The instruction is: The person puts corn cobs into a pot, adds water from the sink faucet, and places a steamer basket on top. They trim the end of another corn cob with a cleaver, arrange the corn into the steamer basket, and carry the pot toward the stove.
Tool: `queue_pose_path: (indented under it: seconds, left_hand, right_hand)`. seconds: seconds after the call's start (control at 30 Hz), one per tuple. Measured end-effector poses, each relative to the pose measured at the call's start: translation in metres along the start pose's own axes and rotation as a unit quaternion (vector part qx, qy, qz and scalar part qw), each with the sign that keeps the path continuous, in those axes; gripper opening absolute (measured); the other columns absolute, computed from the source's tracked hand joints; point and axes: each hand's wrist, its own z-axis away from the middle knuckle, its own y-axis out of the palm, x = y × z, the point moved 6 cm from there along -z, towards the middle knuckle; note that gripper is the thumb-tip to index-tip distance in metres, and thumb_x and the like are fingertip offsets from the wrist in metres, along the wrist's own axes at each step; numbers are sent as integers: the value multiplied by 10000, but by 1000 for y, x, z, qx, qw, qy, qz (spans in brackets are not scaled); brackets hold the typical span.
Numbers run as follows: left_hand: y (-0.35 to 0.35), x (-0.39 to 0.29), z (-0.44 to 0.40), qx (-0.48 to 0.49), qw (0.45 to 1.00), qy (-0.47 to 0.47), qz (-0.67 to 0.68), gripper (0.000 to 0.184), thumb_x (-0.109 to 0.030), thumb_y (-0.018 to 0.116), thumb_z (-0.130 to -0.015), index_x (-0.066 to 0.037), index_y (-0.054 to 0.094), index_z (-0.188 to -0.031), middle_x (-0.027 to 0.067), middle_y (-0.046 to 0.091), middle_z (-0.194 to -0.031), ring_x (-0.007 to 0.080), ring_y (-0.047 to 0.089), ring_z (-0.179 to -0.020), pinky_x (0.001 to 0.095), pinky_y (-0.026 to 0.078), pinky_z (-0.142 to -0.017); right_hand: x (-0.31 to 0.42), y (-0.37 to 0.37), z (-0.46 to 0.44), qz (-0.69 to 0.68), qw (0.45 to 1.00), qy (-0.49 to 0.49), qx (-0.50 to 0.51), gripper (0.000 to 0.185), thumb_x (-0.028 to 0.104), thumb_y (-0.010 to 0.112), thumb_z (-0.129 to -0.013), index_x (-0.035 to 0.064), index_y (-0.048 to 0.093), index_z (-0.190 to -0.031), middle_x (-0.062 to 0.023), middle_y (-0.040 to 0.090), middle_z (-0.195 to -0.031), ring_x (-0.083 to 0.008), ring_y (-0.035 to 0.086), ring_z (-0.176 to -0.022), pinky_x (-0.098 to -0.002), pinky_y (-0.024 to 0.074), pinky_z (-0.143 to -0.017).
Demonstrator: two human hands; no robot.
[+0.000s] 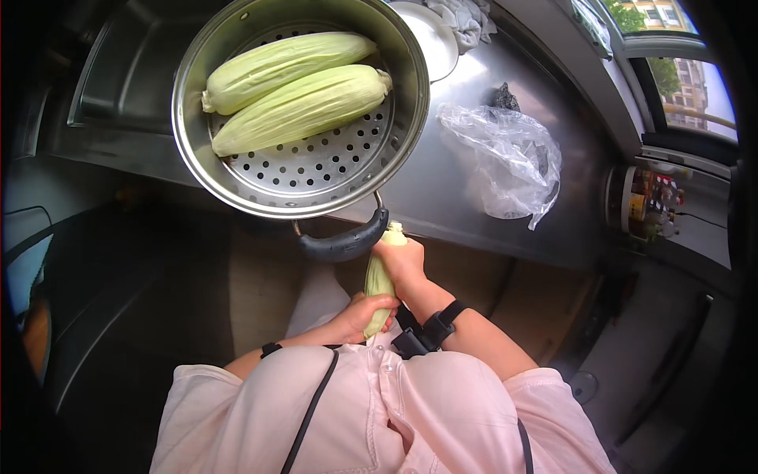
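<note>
An ear of corn (380, 278) in pale green husk is held upright close to my body, below the pot's handle. My right hand (403, 261) is closed round its upper part, near the pale stalk end. Lower down, my left hand (362, 315) wraps the husk near the other end. Two more husked ears lie side by side in a steel steamer pot (183, 142): the upper ear of corn (288, 69) and the lower ear of corn (304, 109). They rest on a perforated steamer plate (316, 170). The pot's black handle (345, 239) almost touches the held corn.
A crumpled clear plastic bag (513, 162) lies on the steel counter (418, 189) right of the pot. Behind are a white plate (430, 39) and a grey cloth (466, 20). A sink (134, 71) is at the left, a window (687, 87) at the right.
</note>
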Motion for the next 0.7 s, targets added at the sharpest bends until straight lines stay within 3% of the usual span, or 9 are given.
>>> queue_pose_path:
  seconds: [0.03, 0.17, 0.23, 0.27, 0.4, 0.47, 0.6, 0.63, 0.7]
  left_hand:
    - [0, 1, -1, 0, 1000, 6, 5, 152, -151, 664, -877, -40, 608, -965, 58, 593, -766, 138, 572, -596, 268, 472, -504]
    - [-4, 6, -8, -2, 1000, 23, 13, 154, -147, 665, -874, -43, 615, -976, 48, 587, -752, 138, 568, -586, 267, 469, -502]
    - [-12, 7, -15, -8, 999, 32, -2, 166, -147, 685, -857, -38, 622, -966, 52, 591, -756, 144, 578, -588, 277, 466, -494]
    - [-15, 10, -20, -14, 999, 34, -8, 179, -146, 704, -841, -32, 629, -956, 55, 595, -761, 150, 589, -590, 287, 464, -485]
    - [-13, 10, -16, -48, 996, 61, -43, 209, -124, 712, -820, -30, 616, -981, 59, 596, -763, 150, 588, -581, 289, 462, -479]
    - [-7, -1, -5, -122, 983, 95, -103, 180, -99, 682, -837, -28, 606, -985, 49, 590, -753, 136, 569, -569, 268, 460, -485]
    - [7, -22, 28, -135, 975, 115, -134, 234, -63, 701, -801, -22, 598, -1007, 43, 593, -768, 126, 572, -571, 263, 465, -493]
    - [15, -37, 39, -127, 957, 170, -198, 273, -47, 715, -782, -19, 597, -1027, 38, 595, -778, 119, 572, -577, 260, 468, -498]
    - [25, -64, 55, -119, 901, 272, -317, 375, -19, 754, -732, -18, 599, -1073, 30, 606, -813, 104, 575, -593, 259, 475, -514]
  right_hand:
    - [-2, 0, 0, 4, 1000, -16, 0, 451, 329, 793, -655, -41, 712, -898, -182, 733, -872, -277, 723, -784, -390, 557, -761]
    - [-4, 0, 1, -2, 999, -42, 3, 470, 338, 794, -645, -45, 705, -902, -186, 730, -868, -281, 722, -776, -391, 557, -758]
    - [0, 0, -2, 7, 996, -84, -12, 287, 161, 800, -758, -22, 674, -940, -94, 704, -843, -173, 670, -709, -335, 541, -672]
    - [0, -1, -5, 5, 996, -91, -14, 287, 161, 800, -758, -22, 674, -940, -94, 704, -843, -173, 670, -709, -335, 541, -672]
    - [0, 1, 9, -117, 984, -99, 87, 252, 154, 790, -793, 10, 642, -937, -99, 679, -825, -199, 663, -690, -354, 548, -659]
    - [-2, 8, 10, -239, 955, 2, 175, 286, 174, 780, -813, 26, 627, -1003, -107, 662, -847, -236, 664, -667, -370, 565, -658]
    - [15, 0, 32, -309, 910, 2, 278, 451, 327, 801, -842, 46, 596, -1129, -105, 652, -1029, -244, 662, -947, -416, 548, -850]
    - [28, -10, 40, -314, 889, -31, 333, 522, 366, 798, -849, 49, 572, -1197, -94, 644, -1103, -227, 625, -1054, -421, 509, -938]
    - [59, -34, 64, -345, 844, -110, 395, 605, 520, 651, -922, 34, 543, -1266, -129, 627, -1217, -269, 586, -1166, -439, 446, -1041]
